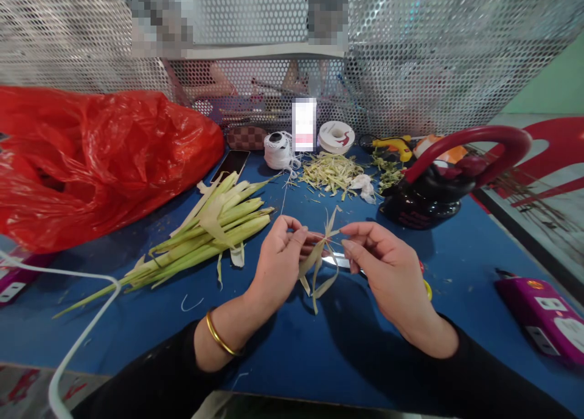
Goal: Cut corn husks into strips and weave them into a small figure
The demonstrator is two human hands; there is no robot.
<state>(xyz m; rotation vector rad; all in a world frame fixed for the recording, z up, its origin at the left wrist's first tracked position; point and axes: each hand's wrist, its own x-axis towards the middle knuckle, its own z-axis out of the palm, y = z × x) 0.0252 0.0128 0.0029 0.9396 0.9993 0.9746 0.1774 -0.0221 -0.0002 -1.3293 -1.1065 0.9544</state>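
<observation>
So on the far left we've got a red bag, then a pile of husks on the blue table, with a ball of string behind. Our left hand is mostly closed, thumb bent over the fingers, holding some husk strips where they come together, up in front of us between both hands. There's a blade just behind them. Past that we have a heap of shreds. Our right hand has thumb and forefinger nearly together at the strips' right side; we can't tell whether they're pinching a strip tip or thread. Further right: a black pot, then a purple box.
</observation>
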